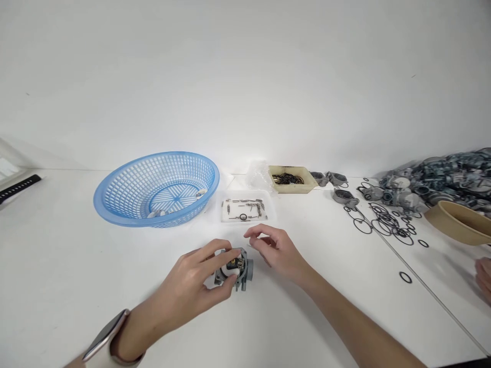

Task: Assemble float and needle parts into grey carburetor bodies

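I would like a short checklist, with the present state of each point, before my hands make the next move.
1. Metal part held: ok, the left hand grips it.
2. Right hand holding nothing: cannot tell, any tiny piece is unclear.
3. Small metal parts inside the white tray: ok.
4. No loose black rings on the table: not ok, many lie at right.
5. Co-worker's hand away from the metal part: ok.

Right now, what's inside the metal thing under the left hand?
Inside the metal thing, I see a white piece and small yellow bits. The left hand covers part of it; what's beneath is hidden.
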`<state>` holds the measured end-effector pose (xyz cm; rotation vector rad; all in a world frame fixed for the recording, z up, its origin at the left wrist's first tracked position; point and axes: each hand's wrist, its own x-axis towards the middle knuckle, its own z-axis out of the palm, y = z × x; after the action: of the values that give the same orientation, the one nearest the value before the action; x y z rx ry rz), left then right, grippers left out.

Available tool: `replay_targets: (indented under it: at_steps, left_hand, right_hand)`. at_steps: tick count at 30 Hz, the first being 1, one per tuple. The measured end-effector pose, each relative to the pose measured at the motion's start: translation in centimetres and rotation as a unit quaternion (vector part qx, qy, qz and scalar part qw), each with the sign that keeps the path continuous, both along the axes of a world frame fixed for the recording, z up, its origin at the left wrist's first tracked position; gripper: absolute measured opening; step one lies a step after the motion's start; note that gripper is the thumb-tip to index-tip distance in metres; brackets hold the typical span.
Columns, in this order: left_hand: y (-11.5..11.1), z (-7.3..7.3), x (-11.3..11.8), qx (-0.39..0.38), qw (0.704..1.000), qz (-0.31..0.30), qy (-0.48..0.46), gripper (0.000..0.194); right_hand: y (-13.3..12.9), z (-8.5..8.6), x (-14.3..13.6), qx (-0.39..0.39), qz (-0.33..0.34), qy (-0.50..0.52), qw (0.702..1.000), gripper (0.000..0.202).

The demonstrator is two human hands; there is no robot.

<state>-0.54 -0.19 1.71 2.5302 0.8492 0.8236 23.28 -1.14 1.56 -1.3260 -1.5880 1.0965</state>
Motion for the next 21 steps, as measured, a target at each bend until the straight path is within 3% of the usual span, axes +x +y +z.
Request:
replay_targets:
  at_steps: [5, 9, 12, 17, 21]
  left_hand:
    - [0.0, 0.1, 0.1, -0.001, 1.0, 0.003, 0.0, 0.036]
    - [0.1, 0.0, 0.1, -0.006, 1.0, -0.002, -0.005, 0.035]
    - [0.0, 0.1, 0.1, -0.004, 1.0, 0.001, -0.006, 0.034]
    - [-0.2, 0.4, 0.1, 0.006, 1.0, -0.003, -0.008, 0.032]
    - [-0.3, 0.4, 0.2, 0.008, 1.0, 0.0, -0.015, 0.031]
  right_hand:
    - [1.0, -0.3, 1.0, -0.009, -0.008, -0.064, 0.998, 0.036]
    - [1.1, 0.5, 3.0, 0.031, -0.02, -0.183, 0.982, 0.019]
    - [0.5, 1.2, 4.1, 0.045, 0.031, -0.275, 0.96, 0.007]
    - [-0.6, 1.2, 2.9, 0.079, 0.129, -0.398, 0.905, 0.024]
    - [-1.2, 0.4, 1.1, 0.105, 0.153, -0.48, 0.857, 0.029]
